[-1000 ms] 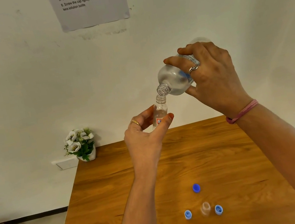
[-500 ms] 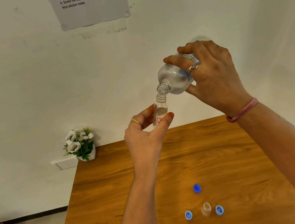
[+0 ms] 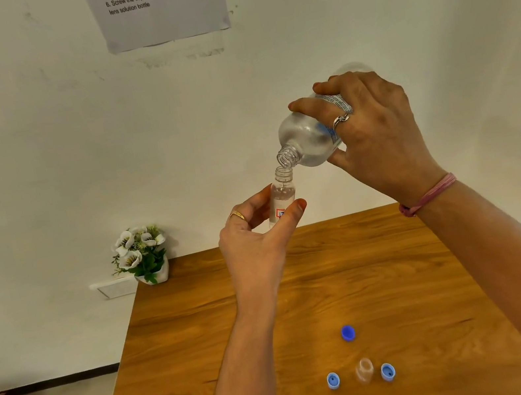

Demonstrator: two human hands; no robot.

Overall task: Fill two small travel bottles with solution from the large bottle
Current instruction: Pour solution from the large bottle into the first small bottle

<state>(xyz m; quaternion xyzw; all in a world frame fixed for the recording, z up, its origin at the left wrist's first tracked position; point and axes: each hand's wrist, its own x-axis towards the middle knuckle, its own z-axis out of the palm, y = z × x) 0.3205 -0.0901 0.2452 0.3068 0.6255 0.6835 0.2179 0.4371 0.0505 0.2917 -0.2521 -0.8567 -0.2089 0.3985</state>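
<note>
Watching the feed here: my right hand [image 3: 377, 138] has its fingers wrapped round the large clear plastic bottle [image 3: 310, 140], tipped so its open threaded neck sits right over the mouth of a small clear travel bottle [image 3: 282, 198]. My left hand [image 3: 256, 243] pinches that little one between thumb and fingers, held up above the wooden surface [image 3: 387, 272], roughly upright. Down on the surface a second small clear travel bottle [image 3: 364, 369] stands between two light blue caps [image 3: 333, 380], with a darker blue cap [image 3: 348, 333] just behind. A small potted flower plant [image 3: 142, 254] sits at the far left corner
</note>
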